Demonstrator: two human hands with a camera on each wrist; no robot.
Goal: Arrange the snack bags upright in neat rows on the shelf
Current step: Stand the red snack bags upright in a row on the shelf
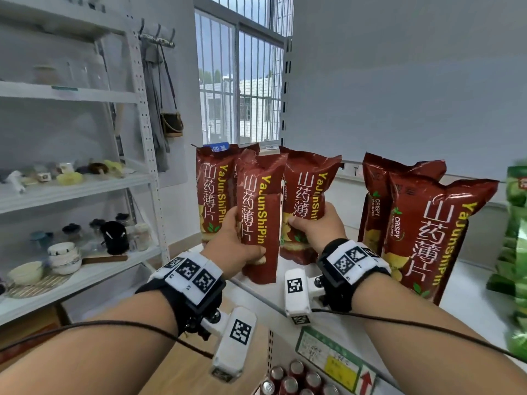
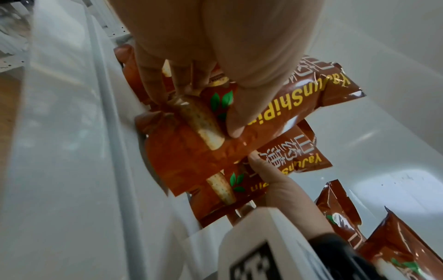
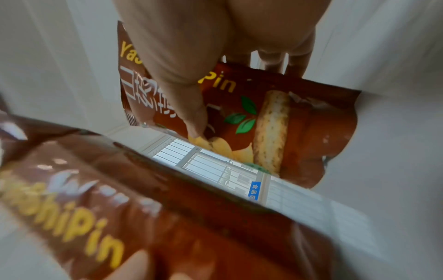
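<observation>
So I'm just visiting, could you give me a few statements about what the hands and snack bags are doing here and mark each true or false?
1. The left hand grips a red-brown bag. True.
2. The right hand is idle. False: it holds another red-brown bag.
3. The bags lie flat. False: they stand upright on the white shelf.
4. Green bags stand at the far right. True.

snack bags [image 1: 261, 212]: glossy crinkled plastic film under the fingers [image 1: 299, 222]
shelf [image 1: 285, 286]: smooth white painted metal below the fingers
cans [image 1: 289, 380]: shiny metal tops
</observation>
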